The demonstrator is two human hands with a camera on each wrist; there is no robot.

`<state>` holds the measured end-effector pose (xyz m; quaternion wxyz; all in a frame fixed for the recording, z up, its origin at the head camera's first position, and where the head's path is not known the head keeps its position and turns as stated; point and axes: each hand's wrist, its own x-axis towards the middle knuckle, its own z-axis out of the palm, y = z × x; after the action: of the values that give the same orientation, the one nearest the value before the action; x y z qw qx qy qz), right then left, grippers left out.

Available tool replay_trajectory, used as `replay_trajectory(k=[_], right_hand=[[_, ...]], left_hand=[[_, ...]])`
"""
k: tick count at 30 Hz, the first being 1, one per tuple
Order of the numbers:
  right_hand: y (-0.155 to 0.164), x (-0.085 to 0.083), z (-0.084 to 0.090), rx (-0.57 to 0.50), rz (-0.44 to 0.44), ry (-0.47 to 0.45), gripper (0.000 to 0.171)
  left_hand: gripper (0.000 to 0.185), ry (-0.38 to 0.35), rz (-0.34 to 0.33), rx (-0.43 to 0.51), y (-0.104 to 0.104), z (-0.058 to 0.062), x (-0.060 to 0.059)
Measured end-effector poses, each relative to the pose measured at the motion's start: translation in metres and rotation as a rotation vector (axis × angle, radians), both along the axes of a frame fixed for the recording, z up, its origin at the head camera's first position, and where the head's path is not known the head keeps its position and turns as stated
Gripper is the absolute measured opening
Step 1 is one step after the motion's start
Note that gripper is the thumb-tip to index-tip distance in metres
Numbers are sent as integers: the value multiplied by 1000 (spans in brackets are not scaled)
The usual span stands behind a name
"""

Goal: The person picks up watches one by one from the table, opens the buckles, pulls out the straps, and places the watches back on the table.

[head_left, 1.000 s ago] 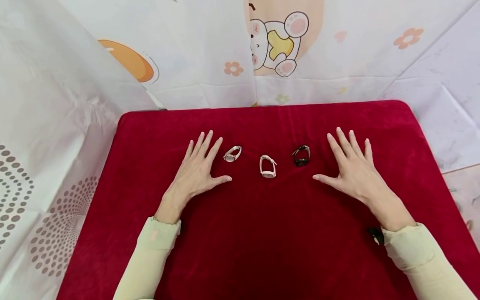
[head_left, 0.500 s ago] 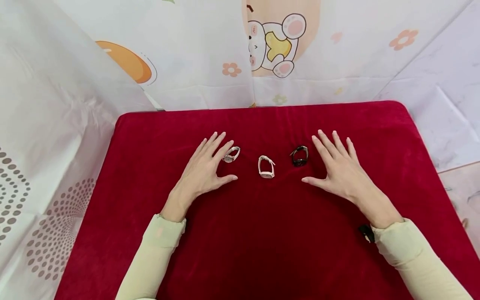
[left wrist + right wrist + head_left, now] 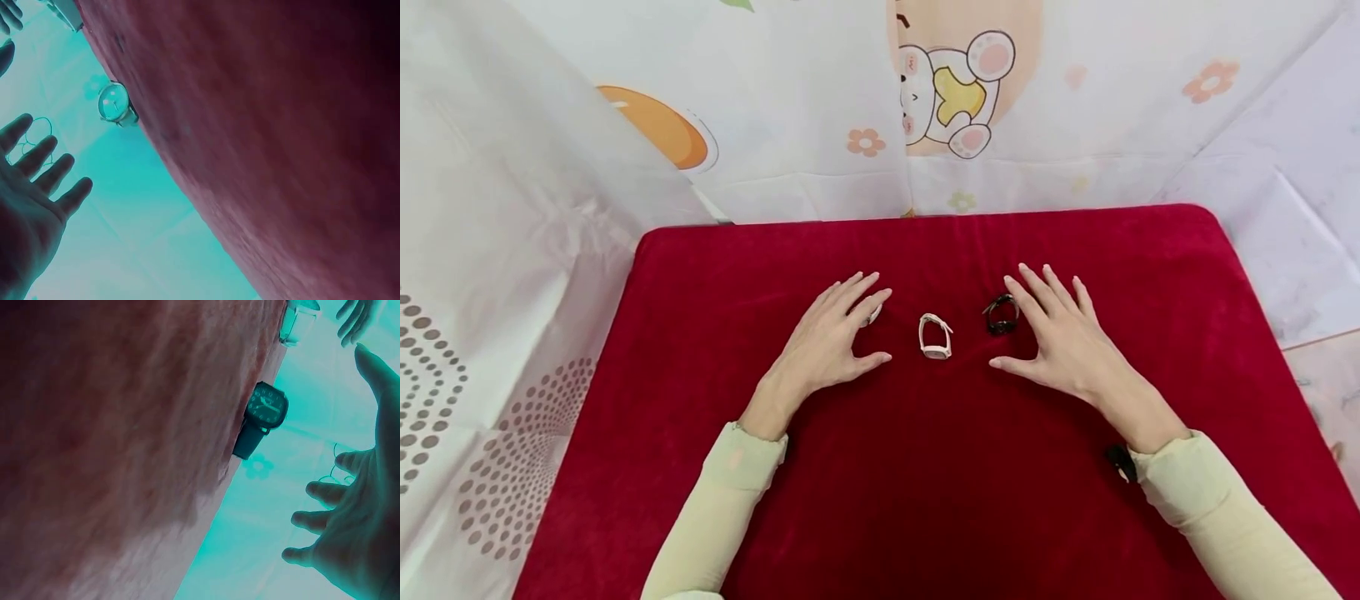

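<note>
At the lower left of the head view runs a long, pale yellow-green, smooth cloth sleeve, ending in a wide, slightly greener, softly creased cuff with a faint pinkish patch. Its counterpart at the lower right, another pale yellow-green cloth sleeve, ends in a similar wide, wrinkled, pale green cuff, and a small black piece with a pale spot juts from that cuff's left edge. The left grip and right grip are bare hands with slender, tapering fingers.
</note>
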<state>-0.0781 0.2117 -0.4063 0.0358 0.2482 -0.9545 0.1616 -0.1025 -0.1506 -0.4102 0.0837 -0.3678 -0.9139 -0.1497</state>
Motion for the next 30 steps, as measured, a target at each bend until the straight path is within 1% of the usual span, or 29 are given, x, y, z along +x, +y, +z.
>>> replay_trajectory(k=[4,8,13,17,22,25,28,30], right_hand=[[-6,-1,1,-9,19,24,105],[-12,-4,2,-14,36,47,105],[-20,-6,1,-11,47,41,105],[-26,-7,-1,-9,54,40,102],[-33,-11,-3,-5,59,51,98],[-37,-12,-3,9,63,32,99],[-39,-12,-5,20,71,3,99],[-40,-12,-6,21,78,3,97]], left_hand=[[85,-17,-24,-22,10,-2,-2],[84,-25,-27,-37,17,-2,-4],[81,-52,-15,-40,18,0,-2],[81,-56,-14,-48,19,0,0],[81,-59,-12,-52,23,-2,-3],[80,-91,-10,-64,26,-2,-5],[77,-139,-11,-72,28,-3,-6],[76,-168,-9,-66,30,-3,-6]])
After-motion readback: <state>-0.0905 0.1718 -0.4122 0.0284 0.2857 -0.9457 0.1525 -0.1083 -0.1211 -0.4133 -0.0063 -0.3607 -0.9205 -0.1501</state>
